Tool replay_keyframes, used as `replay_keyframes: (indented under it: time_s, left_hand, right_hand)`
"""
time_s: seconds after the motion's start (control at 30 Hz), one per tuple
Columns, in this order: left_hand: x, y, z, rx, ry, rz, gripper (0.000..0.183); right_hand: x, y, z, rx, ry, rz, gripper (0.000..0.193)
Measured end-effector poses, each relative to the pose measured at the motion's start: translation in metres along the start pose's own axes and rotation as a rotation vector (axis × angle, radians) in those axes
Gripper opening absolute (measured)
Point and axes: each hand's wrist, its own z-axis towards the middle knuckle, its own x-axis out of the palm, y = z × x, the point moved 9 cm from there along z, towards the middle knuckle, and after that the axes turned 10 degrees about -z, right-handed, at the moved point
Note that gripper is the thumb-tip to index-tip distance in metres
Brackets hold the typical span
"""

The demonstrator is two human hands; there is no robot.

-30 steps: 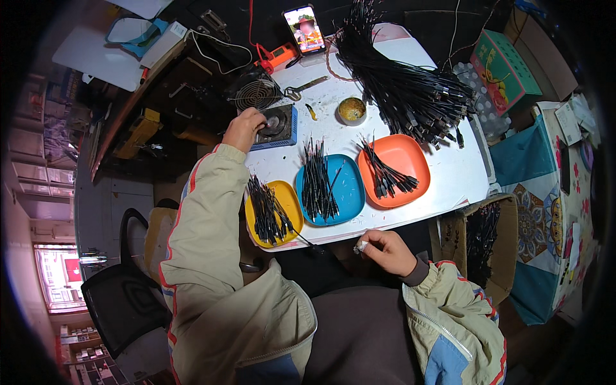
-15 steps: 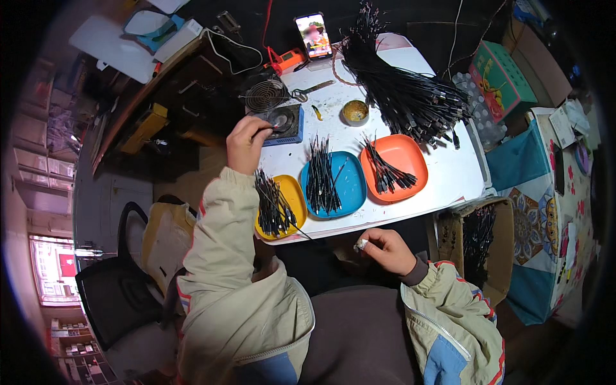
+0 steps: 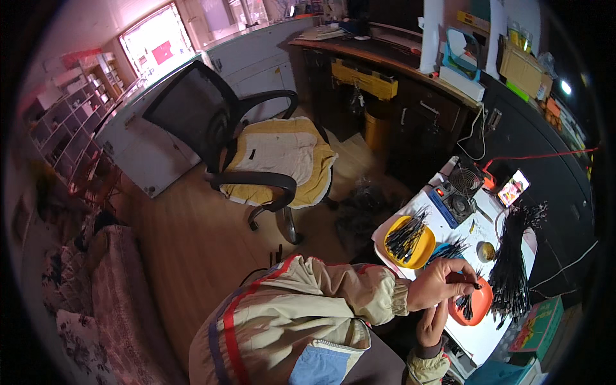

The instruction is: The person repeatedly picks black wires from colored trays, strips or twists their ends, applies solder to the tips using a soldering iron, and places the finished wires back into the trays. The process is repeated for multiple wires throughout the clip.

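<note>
My left hand [image 3: 443,283] is held over the near side of the table. Its thumb and fingers pinch a small dark piece [image 3: 477,286] too small to name. Just below it is my right hand [image 3: 431,328], its fingers partly hidden behind the left, so its hold cannot be made out. Beneath the hands an orange tray [image 3: 482,300] carries short black cables [image 3: 465,307]. A blue tray [image 3: 439,254] with more cables is partly covered by my left hand. Further left, black cables [image 3: 405,239] lie in a yellow tray [image 3: 423,251].
A blue box-shaped device [image 3: 441,206] and a small fan [image 3: 466,178] stand at the table's far left. Behind are a lit phone [image 3: 514,188], a round tin [image 3: 486,251] and a large black cable bundle [image 3: 510,273]. An office chair [image 3: 276,154] stands left.
The view has swung left, bringing the chair and floor in. My left hand has left the blue device and come close to my right hand, near the orange tray.
</note>
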Motion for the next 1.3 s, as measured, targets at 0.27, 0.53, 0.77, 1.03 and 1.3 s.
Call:
replay_keyframes:
  time_s: [0.27, 0.53, 0.77, 1.03, 1.3]
  left_hand:
    - [0.017, 0.044, -0.020, -0.078, 0.239, 0.231, 0.040]
    - [0.020, 0.127, -0.087, -0.835, 0.486, 0.281, 0.017]
    - [0.015, 0.147, -0.099, -0.978, 0.448, 0.342, 0.014]
    - [-0.023, 0.120, -0.081, -0.814, 0.286, 0.402, 0.014]
    - [-0.148, 0.009, -0.016, -0.153, -0.161, 1.169, 0.013]
  right_hand:
    - [-0.111, -0.034, -0.105, 0.169, -0.531, 0.087, 0.030]
    - [-0.226, 0.013, -0.311, 0.531, -1.049, 0.056, 0.023]
    - [-0.154, -0.165, -0.404, 1.319, -0.766, -0.516, 0.029]
    - [-0.124, -0.233, -0.368, 1.314, -0.510, -0.960, 0.035]
    - [-0.093, -0.131, -0.183, 0.758, -0.138, -0.126, 0.021]
